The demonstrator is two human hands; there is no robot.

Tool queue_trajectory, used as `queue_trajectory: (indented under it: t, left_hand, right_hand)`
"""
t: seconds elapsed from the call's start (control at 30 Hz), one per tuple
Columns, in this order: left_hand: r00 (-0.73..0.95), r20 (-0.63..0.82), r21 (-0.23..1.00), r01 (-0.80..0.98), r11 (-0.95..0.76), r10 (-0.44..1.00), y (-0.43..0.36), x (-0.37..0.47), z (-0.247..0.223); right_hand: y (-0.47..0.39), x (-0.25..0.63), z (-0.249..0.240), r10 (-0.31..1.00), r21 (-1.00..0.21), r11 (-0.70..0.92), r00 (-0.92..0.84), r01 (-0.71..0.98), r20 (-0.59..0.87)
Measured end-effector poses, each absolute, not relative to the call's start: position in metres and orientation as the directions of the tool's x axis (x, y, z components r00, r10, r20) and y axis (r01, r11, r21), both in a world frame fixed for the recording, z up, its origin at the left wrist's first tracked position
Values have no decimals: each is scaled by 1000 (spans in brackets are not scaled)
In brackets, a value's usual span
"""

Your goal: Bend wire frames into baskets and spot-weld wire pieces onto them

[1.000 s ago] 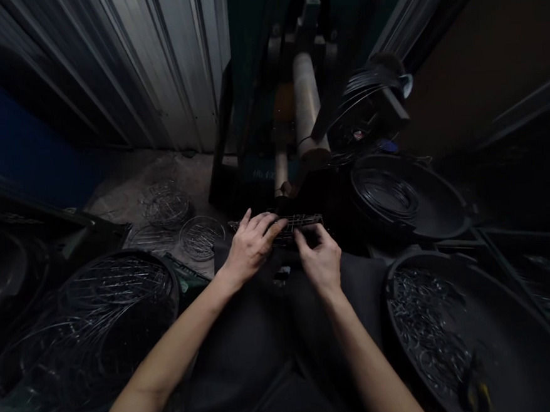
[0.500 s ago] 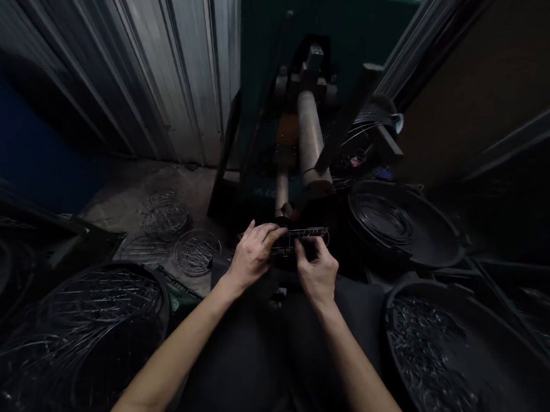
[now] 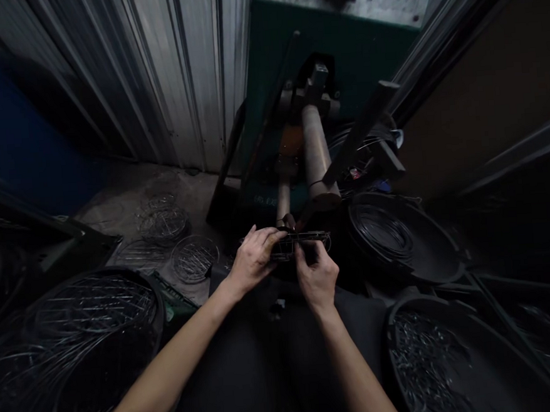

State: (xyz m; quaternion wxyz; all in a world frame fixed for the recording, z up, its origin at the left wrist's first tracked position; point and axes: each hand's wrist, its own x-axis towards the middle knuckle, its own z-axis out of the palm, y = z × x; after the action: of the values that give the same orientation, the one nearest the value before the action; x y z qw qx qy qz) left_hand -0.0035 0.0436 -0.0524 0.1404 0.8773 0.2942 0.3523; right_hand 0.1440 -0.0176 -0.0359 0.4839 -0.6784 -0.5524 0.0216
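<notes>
Both hands meet at a round wire rack (image 3: 285, 248) in front of the green machine (image 3: 358, 43). My left hand (image 3: 254, 256) grips the rack's left side, thumb and fingers along its upper edge. My right hand (image 3: 317, 267) pinches at the middle right of the rack, fingertips together; whether a small piece sits in that pinch is too dark to see. Just beyond the rack are the tip of the machine's lower arm (image 3: 284, 199) and the thick upper cylinder (image 3: 317, 146).
A tub of wire grids (image 3: 156, 296) stands at left; finished-looking round wire racks (image 3: 195, 259) lie on the floor. At right, one black basin (image 3: 447, 244) holds coiled wire, another basin (image 3: 492, 354) small bent metal pieces. A slanted bar (image 3: 364, 131) juts from the machine.
The camera view has tipped up slightly, showing more of the machine's top panel. The rack appears a little nearer the lower arm's tip; both hands keep much the same grip.
</notes>
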Motion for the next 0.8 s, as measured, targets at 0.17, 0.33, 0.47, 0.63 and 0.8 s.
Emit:
queue_trajectory:
  t: [0.17,0.33,0.47,0.63,0.8]
  left_hand:
    - [581,520,467,419,-778,626,48,-3,-51]
    - [585,534,444,420,-792,610,48,-3,-48]
    - [594,533,393,458,-797,603,48,-3,-46]
    - [605,515,387,469,-794,608,49,-3,-45]
    - [605,510,375,484,-791,611,50,-2,-45]
  right_hand:
    - [-14,144,-33,787,-692,59,393,720,476]
    - [-13,143,-31,787,-693,57,395,719,474]
    - [-12,143,-32,779,-700,70,400,710,483]
    - [-12,143,-33,780,-703,58,407,709,475]
    - [-12,145,-30,786,-692,60,393,720,477]
